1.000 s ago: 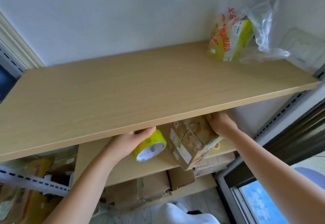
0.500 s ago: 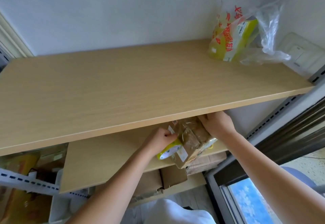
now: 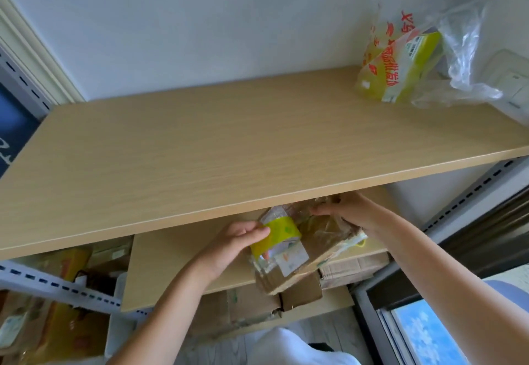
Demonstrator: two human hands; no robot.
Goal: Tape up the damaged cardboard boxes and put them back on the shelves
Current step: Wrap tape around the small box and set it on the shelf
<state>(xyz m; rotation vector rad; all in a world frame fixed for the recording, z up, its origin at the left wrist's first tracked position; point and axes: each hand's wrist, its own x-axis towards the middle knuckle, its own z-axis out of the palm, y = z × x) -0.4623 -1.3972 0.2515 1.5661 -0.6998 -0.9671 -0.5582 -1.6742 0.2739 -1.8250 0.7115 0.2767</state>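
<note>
A small brown cardboard box (image 3: 323,247), wrapped in glossy tape with white labels, lies tilted on the front of the second wooden shelf (image 3: 177,261), its front corner hanging over the edge. My left hand (image 3: 234,247) grips a yellow-green tape roll (image 3: 276,236) and holds it against the box's left top. My right hand (image 3: 352,211) grips the box's far right end, just under the top shelf's front edge (image 3: 257,201). The box's rear part is hidden by that shelf.
The broad top wooden shelf (image 3: 229,141) carries a yellow packet in a clear plastic bag (image 3: 406,69) at its back right. Below lie more cardboard boxes (image 3: 352,270), and yellow boxes (image 3: 68,261) at left behind a perforated metal rail (image 3: 57,287). A window frame (image 3: 429,293) stands at right.
My left hand carried the tape roll rightwards from beside the box onto its top. My right hand stayed on the box's far end. The view shifted slightly.
</note>
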